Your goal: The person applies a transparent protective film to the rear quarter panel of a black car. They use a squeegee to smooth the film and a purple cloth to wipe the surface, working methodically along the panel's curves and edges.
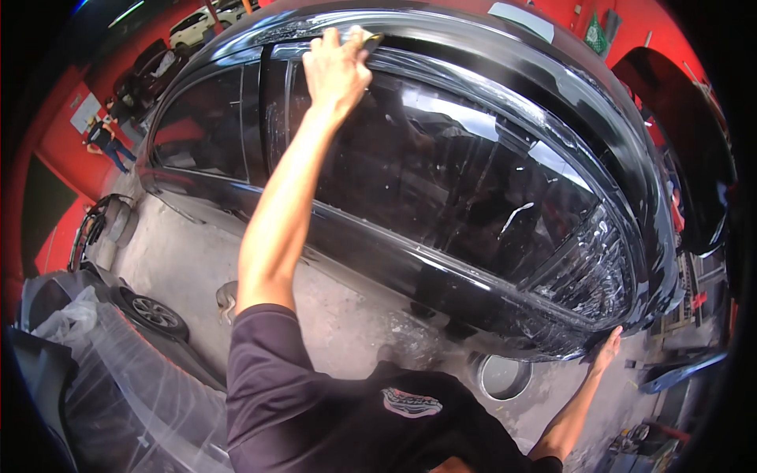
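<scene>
A black car (441,272) stands in front of me, its roof edge and rear side window smeared with wet, whitish streaks. My left hand (337,71) reaches far up to the roof edge above the side windows. Its fingers are bent around a small dark pad (374,39) with a yellowish edge, mostly hidden by the hand and pressed to the wet paint. At the lower right, my right hand (607,349) rests against the car's rear side, its fingers stretched out and nothing visible in them.
A round grey bucket (505,377) stands on the concrete floor by the car. At left is another car under clear plastic sheeting (150,386). Tyres (118,219) and a person (109,142) are farther back. Parts and tools (643,449) lie at lower right; a raised black panel (670,134) stands behind.
</scene>
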Demonstrator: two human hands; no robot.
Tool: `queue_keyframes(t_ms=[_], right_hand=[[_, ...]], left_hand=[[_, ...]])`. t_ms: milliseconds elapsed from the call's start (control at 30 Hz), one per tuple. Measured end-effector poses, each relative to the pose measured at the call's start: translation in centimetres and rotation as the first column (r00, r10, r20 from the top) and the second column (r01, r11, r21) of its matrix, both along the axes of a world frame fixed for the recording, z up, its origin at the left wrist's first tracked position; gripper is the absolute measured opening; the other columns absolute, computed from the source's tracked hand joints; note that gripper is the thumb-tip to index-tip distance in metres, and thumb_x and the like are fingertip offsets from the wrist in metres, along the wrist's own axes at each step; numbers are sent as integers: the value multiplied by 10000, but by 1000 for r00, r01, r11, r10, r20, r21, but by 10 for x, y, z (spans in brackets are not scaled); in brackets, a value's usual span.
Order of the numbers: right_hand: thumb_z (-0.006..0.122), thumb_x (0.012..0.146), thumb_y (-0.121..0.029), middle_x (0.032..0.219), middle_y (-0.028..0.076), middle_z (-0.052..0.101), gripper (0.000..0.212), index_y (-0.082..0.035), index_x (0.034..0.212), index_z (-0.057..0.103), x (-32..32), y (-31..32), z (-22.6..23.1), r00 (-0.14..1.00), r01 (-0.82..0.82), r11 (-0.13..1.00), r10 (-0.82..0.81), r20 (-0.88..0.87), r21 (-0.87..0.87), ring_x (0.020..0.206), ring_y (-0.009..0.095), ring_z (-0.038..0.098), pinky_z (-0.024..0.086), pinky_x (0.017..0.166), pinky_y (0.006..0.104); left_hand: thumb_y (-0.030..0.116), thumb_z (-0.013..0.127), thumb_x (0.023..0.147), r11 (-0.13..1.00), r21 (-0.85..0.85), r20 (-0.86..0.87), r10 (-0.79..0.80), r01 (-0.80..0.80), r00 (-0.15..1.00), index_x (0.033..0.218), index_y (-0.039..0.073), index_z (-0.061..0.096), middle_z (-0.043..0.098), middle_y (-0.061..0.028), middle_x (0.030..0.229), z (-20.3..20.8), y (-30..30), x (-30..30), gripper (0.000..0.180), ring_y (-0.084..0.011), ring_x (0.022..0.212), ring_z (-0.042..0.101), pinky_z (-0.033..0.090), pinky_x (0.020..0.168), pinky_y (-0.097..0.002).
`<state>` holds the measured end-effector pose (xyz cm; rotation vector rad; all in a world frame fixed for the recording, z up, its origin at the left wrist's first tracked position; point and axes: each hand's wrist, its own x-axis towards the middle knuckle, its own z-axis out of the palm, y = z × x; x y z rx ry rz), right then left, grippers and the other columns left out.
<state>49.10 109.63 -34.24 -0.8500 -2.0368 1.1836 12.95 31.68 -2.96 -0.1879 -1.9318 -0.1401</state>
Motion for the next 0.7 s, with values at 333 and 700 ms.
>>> queue_keyframes(t_ms=[333, 700], right_hand=[[547, 1123, -655, 1022, 21, 596, 711, 44, 1141, 671, 2, -1, -5, 996, 11, 1000, -8, -94, 26, 960, 166, 507, 453, 891, 328], [529, 1125, -659, 1264, 122, 690, 804, 91, 1381, 664, 13, 37, -19, 999, -33, 999, 33, 18, 17, 1140, 227, 585, 451, 1055, 351]], left_hand=[[196, 804, 914, 991, -65, 88, -109, 115, 990, 1325, 197, 789, 670, -147, 1086, 11, 3, 4, 411, -371, 1019, 678, 581, 851, -502], [172, 813, 905, 906, -150, 98, -384, 395, 918, 1352, 205, 779, 657, -157, 1208, 12, 108, 29, 449, -368, 1067, 633, 511, 884, -522]])
